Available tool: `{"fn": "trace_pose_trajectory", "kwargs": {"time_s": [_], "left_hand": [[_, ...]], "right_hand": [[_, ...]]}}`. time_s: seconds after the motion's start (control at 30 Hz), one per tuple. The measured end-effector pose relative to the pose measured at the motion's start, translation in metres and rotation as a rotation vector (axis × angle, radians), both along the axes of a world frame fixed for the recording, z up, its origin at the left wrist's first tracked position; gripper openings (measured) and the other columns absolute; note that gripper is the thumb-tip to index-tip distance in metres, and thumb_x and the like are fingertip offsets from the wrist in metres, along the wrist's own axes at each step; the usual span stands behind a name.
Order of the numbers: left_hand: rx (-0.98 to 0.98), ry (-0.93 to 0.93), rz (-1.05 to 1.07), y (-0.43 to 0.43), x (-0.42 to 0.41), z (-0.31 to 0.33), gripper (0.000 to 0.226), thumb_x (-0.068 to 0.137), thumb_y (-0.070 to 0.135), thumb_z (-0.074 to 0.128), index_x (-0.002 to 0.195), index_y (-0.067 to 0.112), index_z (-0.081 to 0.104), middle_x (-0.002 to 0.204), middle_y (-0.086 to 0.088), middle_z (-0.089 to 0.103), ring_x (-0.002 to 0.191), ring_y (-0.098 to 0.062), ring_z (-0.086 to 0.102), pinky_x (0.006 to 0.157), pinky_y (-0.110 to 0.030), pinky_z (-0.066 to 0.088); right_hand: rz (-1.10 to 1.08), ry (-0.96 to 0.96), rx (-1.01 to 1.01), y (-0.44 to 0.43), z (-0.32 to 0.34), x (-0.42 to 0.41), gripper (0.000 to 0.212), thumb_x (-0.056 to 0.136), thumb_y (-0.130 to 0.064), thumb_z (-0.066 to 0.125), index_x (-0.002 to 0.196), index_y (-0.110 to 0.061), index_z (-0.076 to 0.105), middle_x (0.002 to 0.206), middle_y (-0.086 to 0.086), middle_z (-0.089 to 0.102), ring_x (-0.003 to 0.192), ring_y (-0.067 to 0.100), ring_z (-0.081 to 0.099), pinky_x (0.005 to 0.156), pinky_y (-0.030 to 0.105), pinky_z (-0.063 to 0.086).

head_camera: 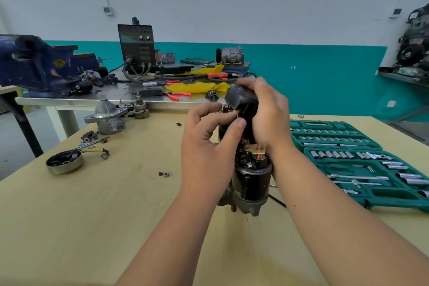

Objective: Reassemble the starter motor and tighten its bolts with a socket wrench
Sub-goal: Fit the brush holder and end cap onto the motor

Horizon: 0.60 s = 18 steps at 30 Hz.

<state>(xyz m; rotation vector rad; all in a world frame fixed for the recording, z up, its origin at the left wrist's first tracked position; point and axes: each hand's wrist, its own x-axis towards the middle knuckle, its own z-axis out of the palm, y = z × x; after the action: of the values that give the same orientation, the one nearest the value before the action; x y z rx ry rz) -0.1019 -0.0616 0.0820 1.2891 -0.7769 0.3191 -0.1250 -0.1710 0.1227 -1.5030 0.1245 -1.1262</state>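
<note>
The black starter motor stands upright on the wooden table, its solenoid with copper terminals facing me. My right hand grips the tilted dark end cap at the motor's top. My left hand wraps the motor's upper body, thumb and fingers pinching at the copper brush area under the cap. The green socket set case lies open to the right, with sockets and a ratchet handle inside.
On the left lie an aluminium nose housing, a round metal cover, small gears, a pinion drive and two nuts. Behind is a steel bench with a blue vise, a welder and pliers.
</note>
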Motion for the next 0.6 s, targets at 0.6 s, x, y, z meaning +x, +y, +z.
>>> {"fn": "trace_pose_trajectory", "kwargs": {"time_s": [0.6], "left_hand": [[0.031,0.068,-0.108,-0.001,0.004,-0.010,0.062,0.061,0.051,0.077,0.118,0.039,0.055,0.119,0.020,0.060,0.110,-0.002,0.063,0.082,-0.029,0.059]], "right_hand": [[0.073,0.255,-0.244,-0.009,0.015,-0.016,0.028,0.078,-0.034,0.050,0.091,-0.030,0.075,0.090,-0.016,0.070,0.084,-0.004,0.062,0.066,0.012,0.047]]}}
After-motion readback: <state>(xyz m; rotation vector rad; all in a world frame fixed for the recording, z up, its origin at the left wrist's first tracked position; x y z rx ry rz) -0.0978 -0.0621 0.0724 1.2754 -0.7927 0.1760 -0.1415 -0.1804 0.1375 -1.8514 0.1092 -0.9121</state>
